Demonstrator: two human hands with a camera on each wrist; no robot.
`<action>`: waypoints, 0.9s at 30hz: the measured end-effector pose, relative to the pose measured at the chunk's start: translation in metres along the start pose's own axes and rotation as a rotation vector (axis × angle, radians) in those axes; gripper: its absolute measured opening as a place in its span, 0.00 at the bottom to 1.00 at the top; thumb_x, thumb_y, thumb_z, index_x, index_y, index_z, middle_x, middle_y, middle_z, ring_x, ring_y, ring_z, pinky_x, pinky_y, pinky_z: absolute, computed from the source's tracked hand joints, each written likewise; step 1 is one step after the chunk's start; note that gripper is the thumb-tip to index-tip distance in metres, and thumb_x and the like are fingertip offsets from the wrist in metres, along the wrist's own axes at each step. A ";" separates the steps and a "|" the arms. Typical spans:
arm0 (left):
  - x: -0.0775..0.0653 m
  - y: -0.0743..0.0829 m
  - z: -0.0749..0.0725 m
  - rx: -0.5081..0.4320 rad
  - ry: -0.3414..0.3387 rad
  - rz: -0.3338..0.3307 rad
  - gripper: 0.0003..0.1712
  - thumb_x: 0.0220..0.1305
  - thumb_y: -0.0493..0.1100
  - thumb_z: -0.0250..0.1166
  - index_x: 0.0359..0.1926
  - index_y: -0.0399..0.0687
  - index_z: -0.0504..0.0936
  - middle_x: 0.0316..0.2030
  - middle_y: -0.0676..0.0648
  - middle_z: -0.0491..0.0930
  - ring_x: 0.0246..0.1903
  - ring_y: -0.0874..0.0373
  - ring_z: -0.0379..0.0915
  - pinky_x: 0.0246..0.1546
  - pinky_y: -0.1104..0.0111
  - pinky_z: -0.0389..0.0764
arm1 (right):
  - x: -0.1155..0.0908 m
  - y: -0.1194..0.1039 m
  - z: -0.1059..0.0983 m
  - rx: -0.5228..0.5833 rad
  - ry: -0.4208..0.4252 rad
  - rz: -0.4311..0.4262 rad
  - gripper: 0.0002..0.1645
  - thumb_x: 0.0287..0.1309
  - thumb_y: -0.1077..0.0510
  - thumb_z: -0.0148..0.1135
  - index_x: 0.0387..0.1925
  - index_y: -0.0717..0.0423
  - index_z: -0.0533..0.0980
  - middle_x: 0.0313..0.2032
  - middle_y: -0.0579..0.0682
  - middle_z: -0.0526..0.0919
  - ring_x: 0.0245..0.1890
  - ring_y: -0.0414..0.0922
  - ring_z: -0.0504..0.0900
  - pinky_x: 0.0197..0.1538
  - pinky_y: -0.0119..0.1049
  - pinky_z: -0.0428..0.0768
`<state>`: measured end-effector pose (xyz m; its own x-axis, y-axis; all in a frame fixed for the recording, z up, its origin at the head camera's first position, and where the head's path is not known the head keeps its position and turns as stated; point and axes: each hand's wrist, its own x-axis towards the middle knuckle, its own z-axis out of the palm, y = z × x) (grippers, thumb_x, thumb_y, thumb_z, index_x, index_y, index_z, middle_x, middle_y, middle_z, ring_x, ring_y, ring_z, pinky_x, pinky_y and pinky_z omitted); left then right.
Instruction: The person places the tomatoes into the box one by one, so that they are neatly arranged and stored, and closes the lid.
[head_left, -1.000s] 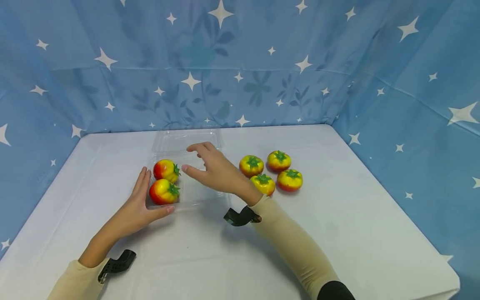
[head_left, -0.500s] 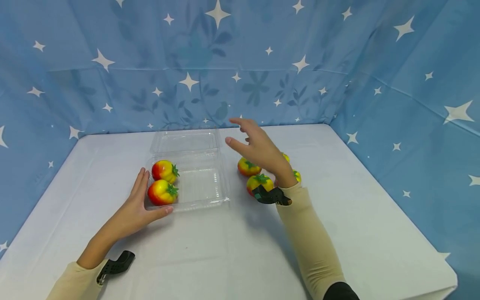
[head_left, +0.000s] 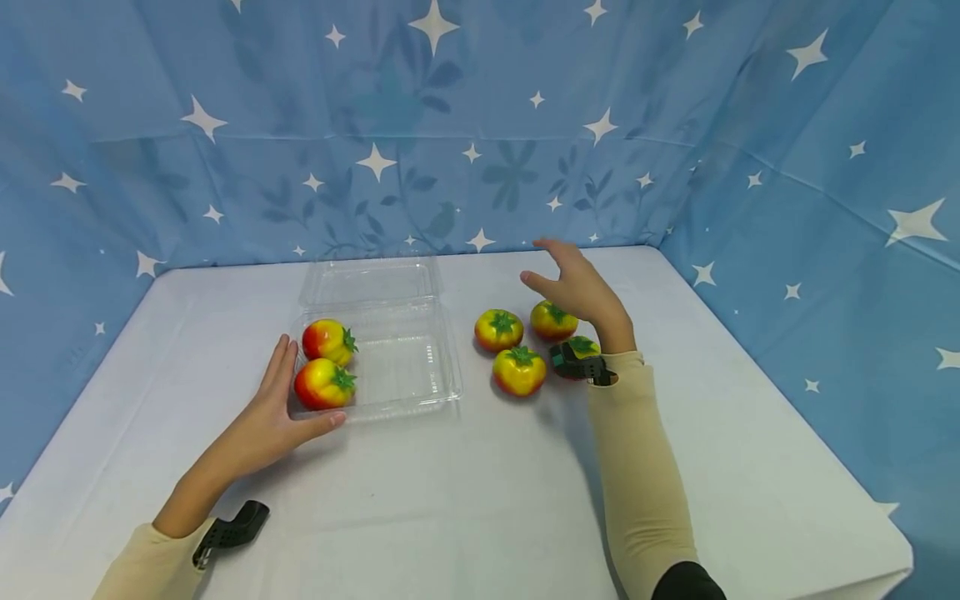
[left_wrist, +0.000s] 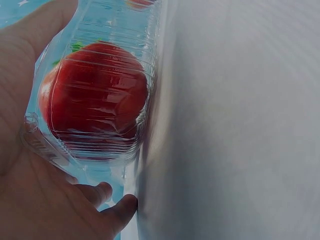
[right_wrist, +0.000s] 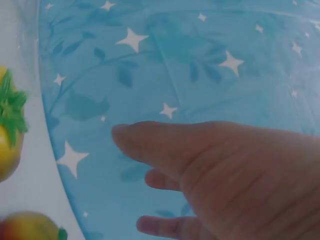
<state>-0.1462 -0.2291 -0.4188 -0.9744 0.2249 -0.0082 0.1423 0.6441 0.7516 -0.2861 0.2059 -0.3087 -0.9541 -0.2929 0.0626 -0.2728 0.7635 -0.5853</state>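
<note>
While the right hand [head_left: 581,287] is hovering over the loose fruits [head_left: 519,372], the left hand [head_left: 266,433] is resting against the clear box [head_left: 405,367]

Holding nothing, the right hand is spreading its thumb wide of its fingers, above the far right of the group. Beneath and beside it, four loose fruits are sitting close together on the tabletop [head_left: 712,450], between the box and the tabletop's right edge; the right wrist camera [head_left: 577,364] is partly covering one. The left hand is lying unclenched, its fingers running along the box's left wall and its thumb along the near wall. Two boxed fruits [head_left: 325,384] are sitting one behind the other at the box's left end; the lid [head_left: 372,283] is lying open toward the tabletop's far edge, beyond which a blue curtain [head_left: 480,200] is hanging.

Judging by their gloss, the fruits are probably being light, firm and somewhat slippery; a thumb-and-finger hold round the widest part, clear of the green tops, would be suiting them. The box is looking thin and easily bent.

Whereas the head view is hiding the right palm, the right wrist view is showing the gap between thumb and fingers, with two fruits standing apart at its left border. The left wrist view is revealing a boxed fruit's red flank through the ribbed wall.
</note>
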 end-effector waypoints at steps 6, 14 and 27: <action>0.001 0.000 -0.001 -0.001 0.001 0.007 0.77 0.66 0.64 0.74 0.85 0.42 0.24 0.84 0.41 0.17 0.82 0.31 0.23 0.70 0.24 0.47 | 0.006 0.021 0.005 -0.088 -0.137 0.095 0.44 0.76 0.45 0.62 0.83 0.57 0.59 0.80 0.65 0.58 0.79 0.63 0.58 0.78 0.65 0.59; 0.003 -0.001 0.000 -0.004 0.000 0.001 0.77 0.65 0.64 0.75 0.85 0.42 0.24 0.84 0.41 0.17 0.82 0.31 0.23 0.71 0.24 0.47 | 0.009 0.037 0.013 -0.092 -0.250 0.141 0.41 0.70 0.49 0.65 0.80 0.55 0.65 0.76 0.65 0.67 0.72 0.64 0.67 0.74 0.67 0.65; 0.002 0.000 0.001 -0.005 -0.002 -0.003 0.77 0.65 0.64 0.75 0.85 0.43 0.24 0.84 0.41 0.17 0.82 0.31 0.23 0.71 0.25 0.46 | 0.009 0.039 0.020 -0.155 -0.294 0.189 0.35 0.68 0.55 0.66 0.74 0.56 0.72 0.67 0.61 0.75 0.62 0.61 0.71 0.67 0.64 0.71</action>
<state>-0.1475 -0.2280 -0.4192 -0.9744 0.2244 -0.0112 0.1389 0.6409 0.7549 -0.3030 0.2218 -0.3470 -0.9194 -0.2740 -0.2821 -0.1324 0.8911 -0.4340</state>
